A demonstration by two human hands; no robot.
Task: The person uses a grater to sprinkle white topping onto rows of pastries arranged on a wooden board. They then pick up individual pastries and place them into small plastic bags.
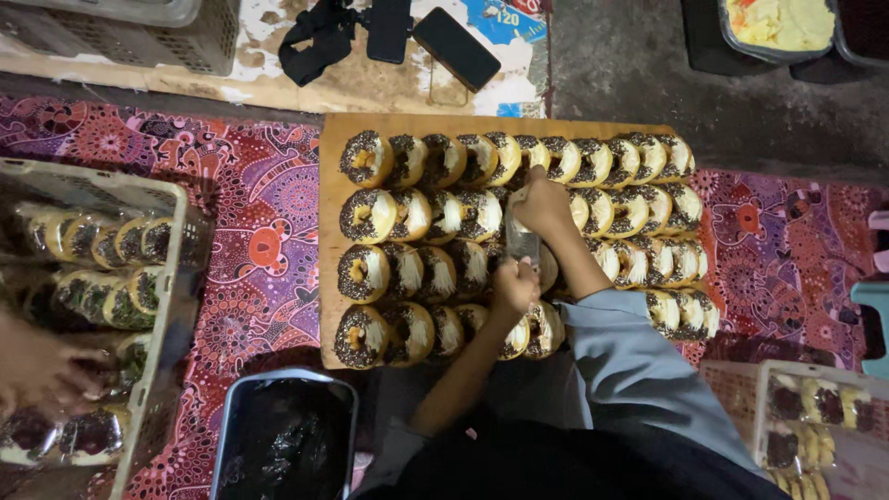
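A wooden board [329, 306] carries four rows of doughnuts [368, 216] standing on edge, topped with dark sprinkles and pale glaze. My left hand [514, 285] and my right hand [543, 206] are over the middle of the board. Between them they hold a clear plastic wrapper [521, 241], my right hand at its far end and my left at its near end. The wrapper lies over the second and third rows. What is inside it is too unclear to tell.
A grey plastic basket [176, 278] of wrapped doughnuts stands at the left, with another person's hand [37, 370] at it. A dark tub of sprinkles [282, 435] sits near the front. A phone [456, 48] lies beyond the board, and a clear box of doughnuts [815, 407] is at the right.
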